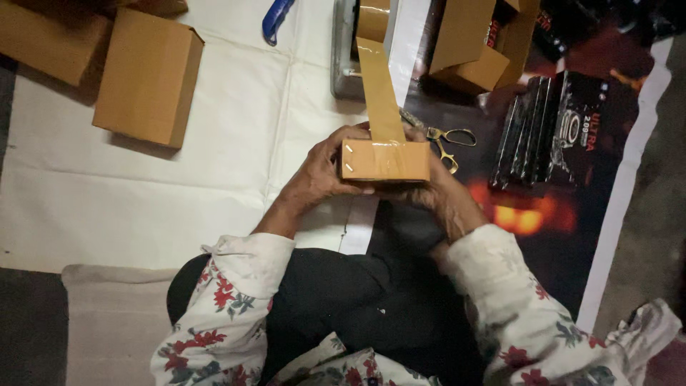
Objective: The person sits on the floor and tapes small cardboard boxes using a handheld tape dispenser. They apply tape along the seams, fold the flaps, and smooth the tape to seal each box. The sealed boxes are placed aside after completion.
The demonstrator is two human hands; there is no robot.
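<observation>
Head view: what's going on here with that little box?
A seated person holds a small cardboard box between the left hand and right hand. A strip of brown packing tape runs from the box's top up to the tape roll. Scissors lie just beyond, and more cardboard boxes sit on the white sheet.

my left hand (318, 175) and right hand (437, 191) are bare, no rings or watch showing. both arms wear loose long white cotton sleeves (236, 307) printed with red flowers and grey-green leaves, cuffs plain and slightly crumpled. over my lap lies dark black cloth (350, 300).
</observation>
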